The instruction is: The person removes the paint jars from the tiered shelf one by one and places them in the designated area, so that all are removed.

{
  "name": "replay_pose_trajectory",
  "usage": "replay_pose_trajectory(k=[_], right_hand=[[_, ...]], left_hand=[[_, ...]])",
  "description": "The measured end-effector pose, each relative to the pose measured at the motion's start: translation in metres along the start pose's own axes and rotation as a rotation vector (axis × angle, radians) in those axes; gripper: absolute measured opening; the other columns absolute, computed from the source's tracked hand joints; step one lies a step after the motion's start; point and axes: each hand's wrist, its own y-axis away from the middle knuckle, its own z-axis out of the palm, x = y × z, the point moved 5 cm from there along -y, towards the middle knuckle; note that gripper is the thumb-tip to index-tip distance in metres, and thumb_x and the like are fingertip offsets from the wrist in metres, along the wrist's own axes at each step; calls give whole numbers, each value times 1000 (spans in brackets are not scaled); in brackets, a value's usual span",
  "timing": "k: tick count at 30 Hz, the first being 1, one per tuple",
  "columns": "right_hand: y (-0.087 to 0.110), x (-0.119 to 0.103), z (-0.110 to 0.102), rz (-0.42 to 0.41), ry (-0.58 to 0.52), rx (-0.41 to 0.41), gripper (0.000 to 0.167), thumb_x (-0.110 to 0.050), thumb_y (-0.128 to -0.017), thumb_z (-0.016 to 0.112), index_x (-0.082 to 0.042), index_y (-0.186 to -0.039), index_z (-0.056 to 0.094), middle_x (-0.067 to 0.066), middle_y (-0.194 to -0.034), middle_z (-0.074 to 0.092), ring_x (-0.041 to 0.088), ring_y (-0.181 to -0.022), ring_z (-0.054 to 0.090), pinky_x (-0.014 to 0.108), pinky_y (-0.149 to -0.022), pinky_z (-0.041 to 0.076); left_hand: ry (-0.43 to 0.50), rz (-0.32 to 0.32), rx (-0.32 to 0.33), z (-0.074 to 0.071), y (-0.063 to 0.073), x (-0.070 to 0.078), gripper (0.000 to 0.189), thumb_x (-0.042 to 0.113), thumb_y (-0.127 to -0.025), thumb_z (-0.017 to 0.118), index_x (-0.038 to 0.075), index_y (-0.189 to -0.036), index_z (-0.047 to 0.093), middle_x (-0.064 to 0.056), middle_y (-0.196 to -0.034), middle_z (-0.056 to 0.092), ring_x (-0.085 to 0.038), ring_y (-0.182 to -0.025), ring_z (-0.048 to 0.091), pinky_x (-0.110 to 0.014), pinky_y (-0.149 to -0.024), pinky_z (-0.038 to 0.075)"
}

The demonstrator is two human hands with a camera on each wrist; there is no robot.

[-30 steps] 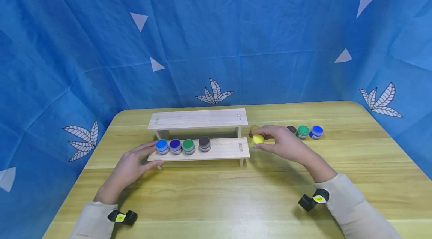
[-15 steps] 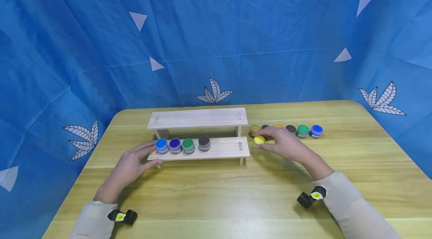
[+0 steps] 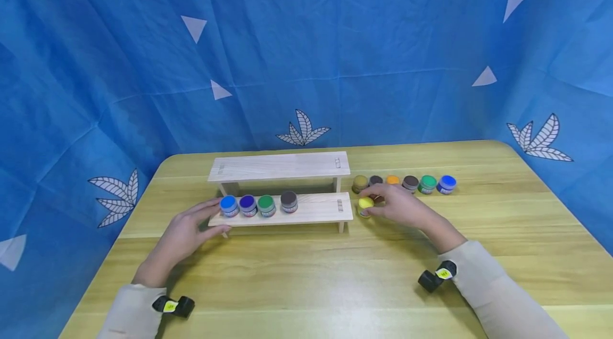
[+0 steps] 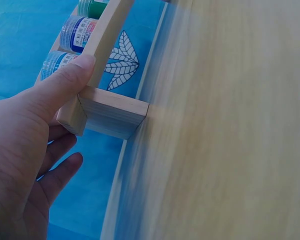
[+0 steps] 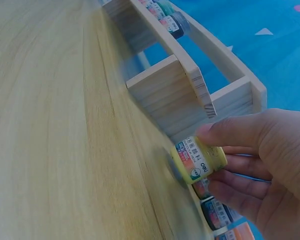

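Observation:
My right hand point(image 3: 401, 207) holds a small yellow paint jar point(image 3: 365, 203) between thumb and fingers, just right of the two-tier wooden shelf point(image 3: 320, 210). In the right wrist view the jar point(image 5: 197, 159) is tilted, its label facing the camera, close over the table. At the shelf's left end my left hand point(image 3: 182, 233) grips the lower board, thumb on the front edge. On that board stand a light blue jar point(image 3: 229, 207), a purple-blue jar point(image 3: 248, 206), a green jar point(image 3: 266, 206) and, after a small gap, a dark jar point(image 3: 289, 202).
Behind the right hand runs a row of paint jars: an olive one point(image 3: 359, 184), a dark one point(image 3: 375, 180), an orange one point(image 3: 392, 180), a dark brown one point(image 3: 410, 184), a green one point(image 3: 428, 184) and a blue one point(image 3: 447, 184). A blue curtain point(image 3: 306, 51) hangs behind the table point(image 3: 297, 280).
My right hand has come slightly toward me with the yellow jar, and more of the row behind it shows, including the orange lid. The left hand stays on the shelf.

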Motion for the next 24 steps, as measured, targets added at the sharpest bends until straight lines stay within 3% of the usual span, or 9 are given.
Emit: replay_pose_trajectory(k=[18, 24], right_hand=[[-1, 3, 4, -5, 11, -16, 36, -18, -86, 77, -6, -119, 68, 5, -113, 67, 20, -96, 64, 39, -81, 55], [0, 2, 4, 3, 9, -23, 37, -19, -86, 77, -7, -120, 67, 5, -113, 66, 21, -97, 64, 39, -81, 55]], left_hand=[[5, 39, 31, 5, -1, -5, 54, 26, -78, 83, 2, -123, 68, -15, -128, 63, -38, -112, 62, -53, -90, 52], [6, 25, 23, 6, -1, -6, 53, 27, -78, 83, 1, -122, 68, -15, -128, 63, -38, -113, 61, -53, -90, 51]])
